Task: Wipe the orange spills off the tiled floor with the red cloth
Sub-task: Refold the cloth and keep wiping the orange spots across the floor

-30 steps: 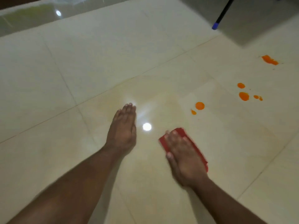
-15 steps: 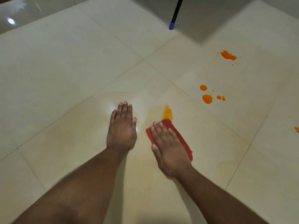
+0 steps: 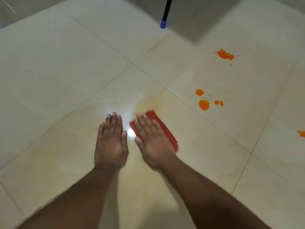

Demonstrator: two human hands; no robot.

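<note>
The right hand [image 3: 152,141] pressed flat, fingers straight and slightly apart, on the red cloth [image 3: 162,128], which lay on the tiled floor [image 3: 66,80] with its long axis running away leftward. Just left of the cloth, the left hand [image 3: 111,142] lay flat, fingers together. Orange spills [image 3: 204,104] sat right of the cloth; one [image 3: 301,133] was cut off.

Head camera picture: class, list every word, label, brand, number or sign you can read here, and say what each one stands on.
None: no readable text anywhere in this picture.
The red cloth under the right hand shows no label or print.
The tiled floor is plain, marked only by orange spills.
The black pole with a blue tip carries no visible writing.
The left hand rests flat on bare tile.
</note>
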